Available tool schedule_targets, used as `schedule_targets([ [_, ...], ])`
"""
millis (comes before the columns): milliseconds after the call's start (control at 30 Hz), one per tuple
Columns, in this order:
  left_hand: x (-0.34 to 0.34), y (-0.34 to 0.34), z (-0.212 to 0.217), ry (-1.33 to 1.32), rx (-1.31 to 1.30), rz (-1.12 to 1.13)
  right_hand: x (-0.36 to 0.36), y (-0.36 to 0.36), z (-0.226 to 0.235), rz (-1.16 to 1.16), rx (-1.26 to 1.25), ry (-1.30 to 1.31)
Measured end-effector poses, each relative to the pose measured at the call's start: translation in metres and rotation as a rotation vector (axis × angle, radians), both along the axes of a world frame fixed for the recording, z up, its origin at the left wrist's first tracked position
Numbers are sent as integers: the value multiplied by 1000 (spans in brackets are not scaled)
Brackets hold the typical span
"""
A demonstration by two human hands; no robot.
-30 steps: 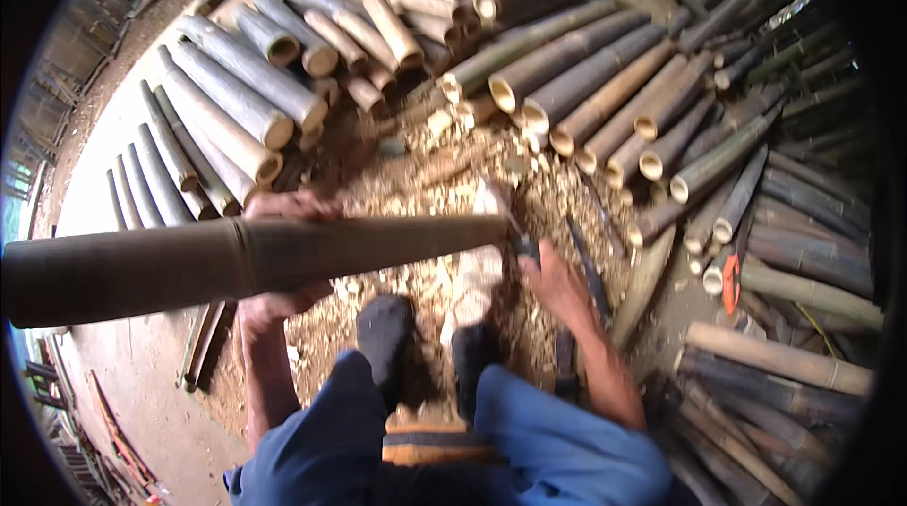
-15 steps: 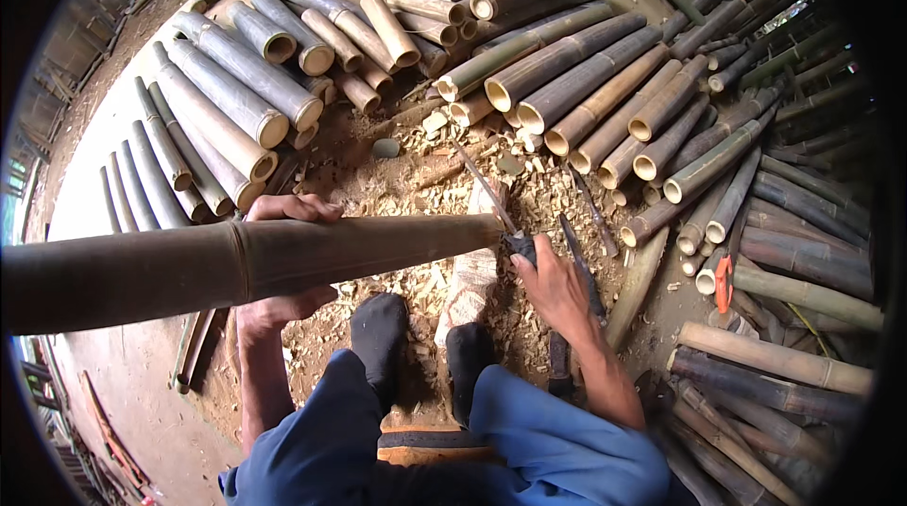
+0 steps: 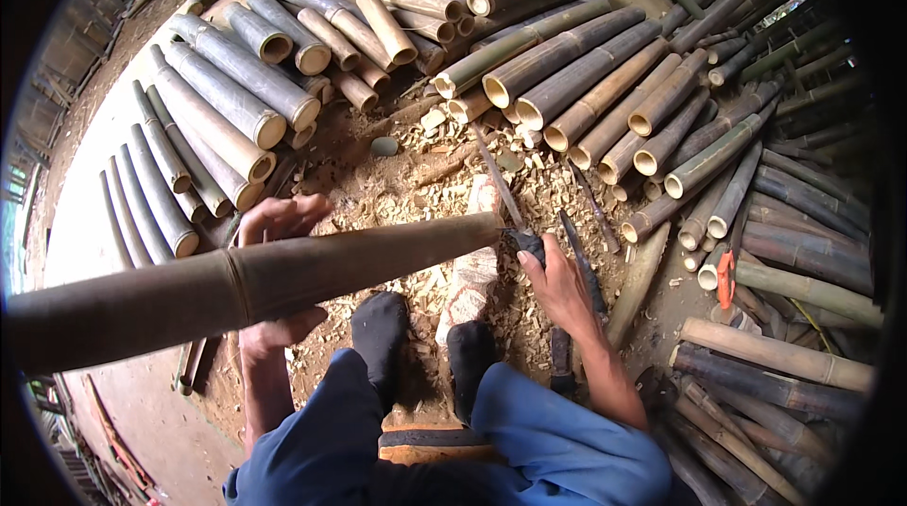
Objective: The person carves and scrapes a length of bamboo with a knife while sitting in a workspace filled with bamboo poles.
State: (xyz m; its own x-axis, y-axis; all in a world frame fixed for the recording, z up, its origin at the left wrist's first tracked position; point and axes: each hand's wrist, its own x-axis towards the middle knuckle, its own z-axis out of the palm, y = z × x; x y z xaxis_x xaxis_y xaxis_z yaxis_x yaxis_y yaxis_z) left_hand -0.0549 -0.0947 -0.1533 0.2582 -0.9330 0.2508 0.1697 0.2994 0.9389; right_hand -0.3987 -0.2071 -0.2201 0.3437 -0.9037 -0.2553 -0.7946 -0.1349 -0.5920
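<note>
Surveyed from the centre of my view, cut bamboo sections (image 3: 231,81) lie in rows at 10 o'clock, more bamboo lengths (image 3: 600,100) at 1 to 2 o'clock, and a darker stack (image 3: 803,372) at 4. Pale wood chips (image 3: 411,192) cover the ground between. A long dark blade (image 3: 583,265) lies on them near 3 o'clock, just beside my right hand (image 3: 557,284); an orange object (image 3: 726,279) sits farther out. A pale wood block (image 3: 468,291) runs toward 6 o'clock, between my dark-socked feet (image 3: 380,341). The bamboo pole (image 3: 312,268) extends from near centre to 8 o'clock, where the rim cuts it off. It hides my left palm, and whether its narrow end touches the block cannot be determined. The left hand (image 3: 281,221), at 9 o'clock, has its fingers loosely spread above the pole and the thumb below, not closed over it. My right fingers grip the dark handle of a knife (image 3: 499,175), its blade pointing toward 12 beside the pole's end. Several sections show hollow mouths; their interiors are too dark to read.
</note>
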Motion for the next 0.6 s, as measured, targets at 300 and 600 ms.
schedule_targets([
  [300, -28, 14, 5, -58, 111, 335, -5, 15, 3, -18, -74, -30],
  [600, -41, 5, 4, -86, 151, 387, -12, 12, -15, 154, -372, -163],
])
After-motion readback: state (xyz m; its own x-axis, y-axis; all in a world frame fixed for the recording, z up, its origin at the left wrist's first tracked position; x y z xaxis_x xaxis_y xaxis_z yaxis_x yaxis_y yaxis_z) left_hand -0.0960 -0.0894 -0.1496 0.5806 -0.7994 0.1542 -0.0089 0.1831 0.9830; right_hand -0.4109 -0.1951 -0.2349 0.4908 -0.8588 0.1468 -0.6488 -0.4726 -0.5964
